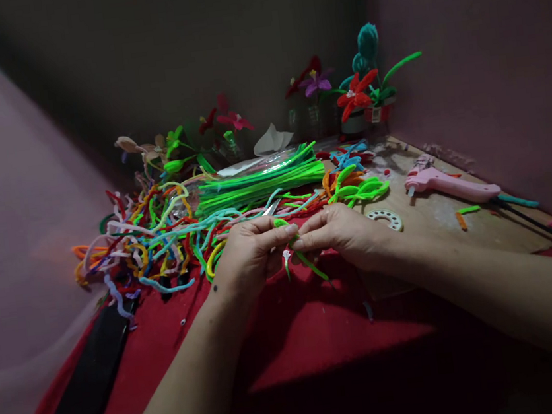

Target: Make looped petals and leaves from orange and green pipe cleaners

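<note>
My left hand [255, 246] and my right hand [336, 233] meet near the middle of the view, above the red cloth. Both pinch a bright green pipe cleaner [312, 266] between thumb and fingers. One end of it shows above the left thumb, and a thin tail slants down to the right below the fingertips. A small white-tipped piece with a green stem [286, 259] lies just under the hands. Behind my left fingers, scissors blades [272, 208] show in part; their handles are not clearly visible.
Tangled coloured pipe cleaners [160, 237] fill the left, beside a black phone-like slab [88, 374]. A green bundle [263, 178] lies behind the hands. At right are a white ring [388, 219] and a pink glue gun [453, 183]. Pipe-cleaner flowers [355, 95] stand at the back.
</note>
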The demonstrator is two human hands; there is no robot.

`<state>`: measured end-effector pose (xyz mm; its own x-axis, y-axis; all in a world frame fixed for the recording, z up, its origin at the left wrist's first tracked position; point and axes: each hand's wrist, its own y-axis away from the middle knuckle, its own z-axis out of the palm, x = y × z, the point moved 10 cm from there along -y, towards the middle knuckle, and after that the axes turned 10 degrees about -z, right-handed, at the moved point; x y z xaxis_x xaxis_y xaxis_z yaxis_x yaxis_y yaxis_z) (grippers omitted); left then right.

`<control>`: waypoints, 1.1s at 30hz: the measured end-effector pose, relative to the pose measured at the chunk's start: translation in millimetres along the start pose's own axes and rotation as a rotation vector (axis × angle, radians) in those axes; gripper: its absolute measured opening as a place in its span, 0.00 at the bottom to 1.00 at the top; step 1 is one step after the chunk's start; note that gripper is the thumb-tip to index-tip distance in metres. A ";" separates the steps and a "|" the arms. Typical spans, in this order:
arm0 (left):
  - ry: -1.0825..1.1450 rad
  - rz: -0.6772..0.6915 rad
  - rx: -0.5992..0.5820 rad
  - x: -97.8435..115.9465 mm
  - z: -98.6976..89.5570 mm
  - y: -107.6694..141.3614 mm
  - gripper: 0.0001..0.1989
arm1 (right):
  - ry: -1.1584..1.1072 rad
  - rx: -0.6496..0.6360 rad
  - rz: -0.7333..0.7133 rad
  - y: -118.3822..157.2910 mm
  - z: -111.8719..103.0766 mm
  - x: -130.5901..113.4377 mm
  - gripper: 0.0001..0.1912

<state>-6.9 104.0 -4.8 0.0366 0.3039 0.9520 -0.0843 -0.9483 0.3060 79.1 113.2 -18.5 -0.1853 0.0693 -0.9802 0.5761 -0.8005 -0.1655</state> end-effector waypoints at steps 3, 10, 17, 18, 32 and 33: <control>-0.040 0.057 0.054 5.6 -0.8 2.7 0.10 | -0.001 0.022 0.007 -0.6 -1.7 1.1 0.06; -0.059 0.181 0.163 17.7 -7.4 8.9 0.10 | 0.004 0.030 0.026 2.1 0.2 0.0 0.05; 0.053 0.117 0.162 10.2 -6.4 7.4 0.11 | -0.001 0.032 0.019 3.7 2.2 -2.0 0.03; 0.051 0.106 0.125 9.7 -4.4 6.6 0.11 | -0.010 0.032 0.027 3.5 2.2 -1.6 0.03; -0.270 0.122 0.094 18.2 -3.9 10.0 0.11 | -0.049 -0.034 0.109 7.1 10.5 -0.8 0.03; -0.315 0.133 0.106 18.9 -3.4 10.5 0.11 | -0.039 -0.039 0.115 7.7 11.0 0.0 0.03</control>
<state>-10.5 100.1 16.5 0.3393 0.1500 0.9286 -0.0055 -0.9869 0.1614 74.8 100.5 -18.6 -0.1460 -0.0455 -0.9882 0.6258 -0.7779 -0.0567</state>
